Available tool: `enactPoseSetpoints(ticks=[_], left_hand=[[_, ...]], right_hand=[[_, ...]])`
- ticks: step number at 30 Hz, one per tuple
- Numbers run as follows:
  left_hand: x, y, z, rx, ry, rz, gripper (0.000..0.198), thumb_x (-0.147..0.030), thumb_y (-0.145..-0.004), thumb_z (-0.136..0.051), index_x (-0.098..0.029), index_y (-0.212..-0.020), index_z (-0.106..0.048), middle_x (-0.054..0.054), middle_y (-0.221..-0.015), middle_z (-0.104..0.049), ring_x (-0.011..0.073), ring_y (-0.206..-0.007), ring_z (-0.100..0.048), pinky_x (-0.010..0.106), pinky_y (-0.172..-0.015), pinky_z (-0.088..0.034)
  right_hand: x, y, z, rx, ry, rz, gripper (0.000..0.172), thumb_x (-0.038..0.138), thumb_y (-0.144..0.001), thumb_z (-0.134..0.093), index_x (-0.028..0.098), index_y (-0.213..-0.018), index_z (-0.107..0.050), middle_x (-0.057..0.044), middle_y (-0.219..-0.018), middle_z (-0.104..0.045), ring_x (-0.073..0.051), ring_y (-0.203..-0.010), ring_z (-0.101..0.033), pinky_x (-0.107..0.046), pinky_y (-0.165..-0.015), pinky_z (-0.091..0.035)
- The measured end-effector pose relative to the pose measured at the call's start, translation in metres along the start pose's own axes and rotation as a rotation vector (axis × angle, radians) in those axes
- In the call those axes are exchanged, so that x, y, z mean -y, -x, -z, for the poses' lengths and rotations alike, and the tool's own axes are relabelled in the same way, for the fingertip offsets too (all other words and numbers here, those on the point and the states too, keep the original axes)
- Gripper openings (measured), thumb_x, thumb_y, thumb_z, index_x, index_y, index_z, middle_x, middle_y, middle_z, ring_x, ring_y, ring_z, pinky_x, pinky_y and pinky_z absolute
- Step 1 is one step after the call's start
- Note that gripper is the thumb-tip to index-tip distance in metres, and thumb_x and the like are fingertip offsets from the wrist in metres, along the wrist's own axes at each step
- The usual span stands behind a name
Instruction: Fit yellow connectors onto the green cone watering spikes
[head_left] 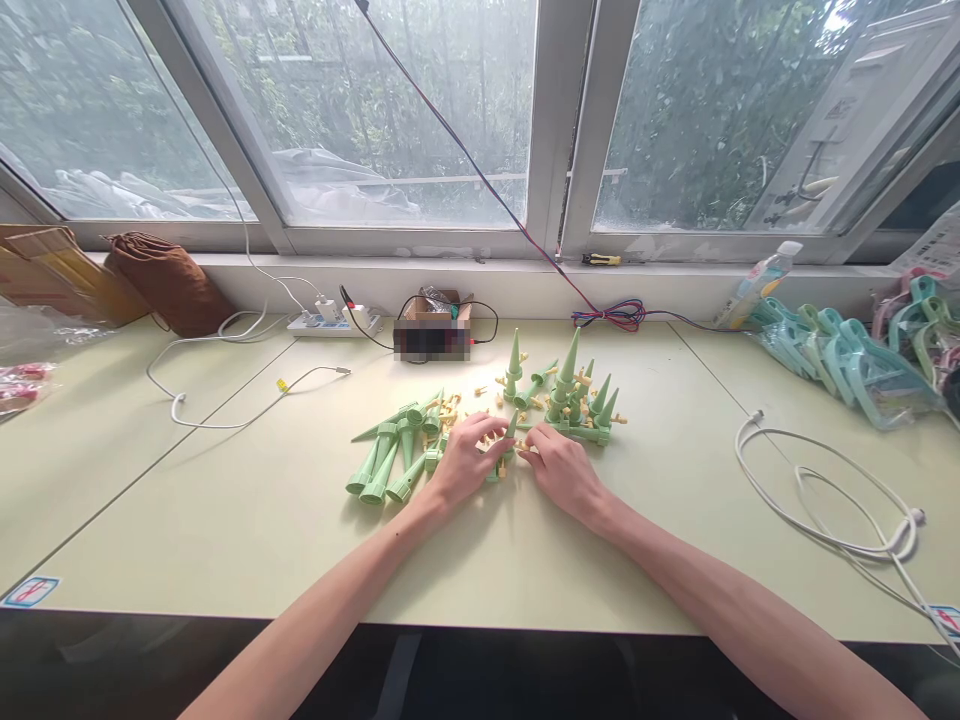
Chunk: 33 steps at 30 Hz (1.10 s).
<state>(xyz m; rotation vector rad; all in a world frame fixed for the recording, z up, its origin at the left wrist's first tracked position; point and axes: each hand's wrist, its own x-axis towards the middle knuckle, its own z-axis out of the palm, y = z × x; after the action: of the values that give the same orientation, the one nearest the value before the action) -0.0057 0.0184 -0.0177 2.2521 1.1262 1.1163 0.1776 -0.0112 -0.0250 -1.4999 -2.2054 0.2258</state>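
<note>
My left hand (474, 455) is closed around a green cone (512, 428) that points upward at the middle of the table. Close by on its right, my right hand (559, 462) pinches a small yellow piece (523, 448) against the cone's side. Several green cones (382, 470) lie in a pile left of my left hand. More green cones (564, 385), some upright with yellow pieces attached, stand beyond my right hand. Loose yellow pieces (480, 391) are scattered between the two groups. My fingers partly hide the held cone.
Behind lie a power strip (334, 325), a small cardboard box (442, 305) and a bundled cable (619, 315). A brown bag (169, 283) sits back left. On the right are a coiled white cable (817, 545), teal hangers (847, 365) and a bottle (765, 280).
</note>
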Motion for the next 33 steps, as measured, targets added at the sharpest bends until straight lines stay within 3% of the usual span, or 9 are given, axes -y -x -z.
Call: enactPoseSetpoints(ticks=[33], left_hand=[[-0.0007,0.0001,-0.0005,0.008,0.054,0.01,0.008,-0.026,-0.09,-0.063,-0.019,-0.089,-0.068,0.002,-0.082,-0.062,0.0127,-0.072,-0.06,0.022,-0.06,-0.049]], right_hand=[[-0.0015,0.0007,-0.0007,0.002,-0.012,0.028,0.022,0.018,-0.099,-0.048,0.019,-0.078,-0.053,-0.002,-0.084,-0.06,-0.015,-0.066,-0.055,-0.025,-0.052,-0.03]])
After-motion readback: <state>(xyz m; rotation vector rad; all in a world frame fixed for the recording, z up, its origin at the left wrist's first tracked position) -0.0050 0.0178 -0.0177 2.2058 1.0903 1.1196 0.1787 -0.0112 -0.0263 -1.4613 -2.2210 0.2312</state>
